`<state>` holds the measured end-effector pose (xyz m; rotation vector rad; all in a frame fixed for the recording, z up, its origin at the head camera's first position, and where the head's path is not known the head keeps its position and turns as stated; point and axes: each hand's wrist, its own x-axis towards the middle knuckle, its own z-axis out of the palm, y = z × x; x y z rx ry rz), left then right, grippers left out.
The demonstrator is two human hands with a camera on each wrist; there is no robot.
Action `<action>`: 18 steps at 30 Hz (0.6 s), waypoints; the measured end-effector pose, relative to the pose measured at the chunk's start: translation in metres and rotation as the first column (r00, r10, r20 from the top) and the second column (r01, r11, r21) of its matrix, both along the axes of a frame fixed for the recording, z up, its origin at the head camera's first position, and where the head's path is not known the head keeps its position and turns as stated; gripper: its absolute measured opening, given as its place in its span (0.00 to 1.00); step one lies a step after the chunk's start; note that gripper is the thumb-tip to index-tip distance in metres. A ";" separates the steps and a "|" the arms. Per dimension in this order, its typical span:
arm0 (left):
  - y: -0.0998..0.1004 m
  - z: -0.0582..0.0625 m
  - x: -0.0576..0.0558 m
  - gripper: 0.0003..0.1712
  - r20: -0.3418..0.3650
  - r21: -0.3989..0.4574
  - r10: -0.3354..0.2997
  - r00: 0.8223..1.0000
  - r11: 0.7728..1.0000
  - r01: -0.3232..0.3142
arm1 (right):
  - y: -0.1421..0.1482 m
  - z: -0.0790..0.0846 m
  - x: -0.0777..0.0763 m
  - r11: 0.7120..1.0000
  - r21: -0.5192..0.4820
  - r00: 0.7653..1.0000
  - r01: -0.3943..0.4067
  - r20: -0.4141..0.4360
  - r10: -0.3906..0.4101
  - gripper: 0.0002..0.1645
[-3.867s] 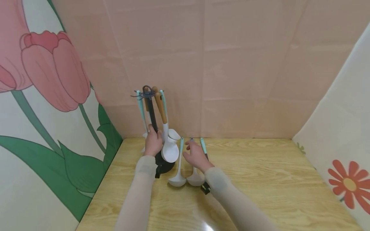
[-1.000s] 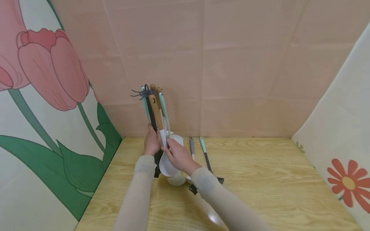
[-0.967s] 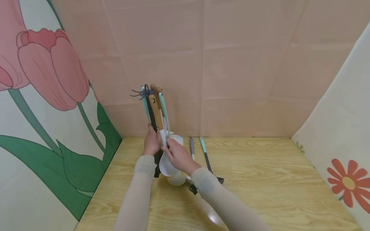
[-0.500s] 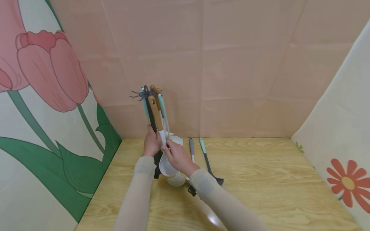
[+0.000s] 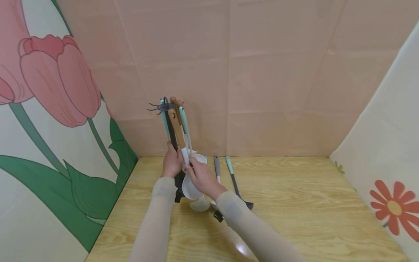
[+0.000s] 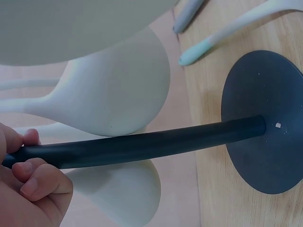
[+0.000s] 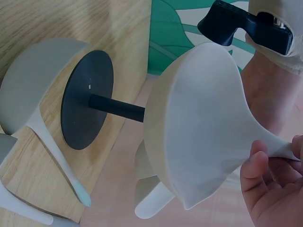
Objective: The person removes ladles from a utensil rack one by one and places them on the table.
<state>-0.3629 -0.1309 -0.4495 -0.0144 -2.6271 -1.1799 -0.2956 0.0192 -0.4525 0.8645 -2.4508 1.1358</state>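
My left hand (image 5: 171, 162) grips the black pole (image 6: 142, 146) of an upright utensil stand, below its dark hooks (image 5: 166, 106). At the pole's foot is a round black base (image 6: 265, 161), standing on the table. With thumb and fingers, my right hand (image 5: 205, 178) pinches the neck of a white ladle (image 7: 208, 118) with a wooden handle (image 5: 176, 129). This handle's top end is right at the hooks, and the bowl points down. Mint-handled (image 5: 184, 118) and other wooden-handled utensils hang around the pole, including a white scoop-shaped one (image 6: 118, 85) behind.
On the wooden table (image 5: 311, 203), a pale ladle (image 5: 200, 204) lies partly behind the held ladle's bowl. To the right lie a purple-handled ladle (image 5: 217, 167) and a black ladle with mint handle end (image 5: 234, 178). A pink backdrop (image 5: 278, 109) rises behind.
Earlier my right hand was over the ladles on the table; it has moved left to the wooden-handled ladle, and the hanging utensils have shifted round. Over the last second both hands stay nearly still.
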 end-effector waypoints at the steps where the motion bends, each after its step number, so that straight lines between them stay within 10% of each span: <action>1: 0.000 0.000 0.000 0.35 0.000 0.001 0.001 1.000 1.000 -0.001 | 0.000 0.000 0.000 1.000 0.002 1.000 0.001 0.000 -0.001 0.08; 18: 0.000 0.000 0.002 0.35 -0.047 -0.021 0.011 0.999 1.000 -0.012 | 0.000 0.002 0.001 1.000 0.015 1.000 -0.001 0.008 0.001 0.10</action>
